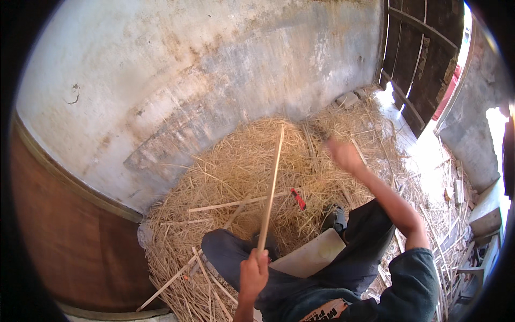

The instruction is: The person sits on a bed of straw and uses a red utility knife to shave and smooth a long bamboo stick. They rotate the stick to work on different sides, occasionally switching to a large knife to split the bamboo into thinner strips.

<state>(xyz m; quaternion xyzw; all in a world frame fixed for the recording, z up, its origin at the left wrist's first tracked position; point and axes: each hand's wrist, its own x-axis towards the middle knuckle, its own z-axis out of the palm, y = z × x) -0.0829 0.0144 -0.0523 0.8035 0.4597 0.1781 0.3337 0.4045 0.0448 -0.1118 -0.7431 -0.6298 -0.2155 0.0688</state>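
My left hand (254,272) is closed around the lower end of a long, pale bamboo strip (272,185). The strip stands tilted up and away from me, its far end over the shavings. To the right of that far end, my raised right hand (346,155) is smeared by motion. It looks closed, with a dark, blurred thing at its fingers whose kind I cannot make out. A red-and-black tool (298,199) lies on the heap of shavings (230,166), right of the strip. Between my legs rests a pale, flat board (311,254).
A stained wall (214,70) rises behind the heap. Loose strips (166,284) lie at the lower left, near a brown panel (80,231). A plank door (416,59) stands at the far right. My sandalled foot (335,217) is beside the board.
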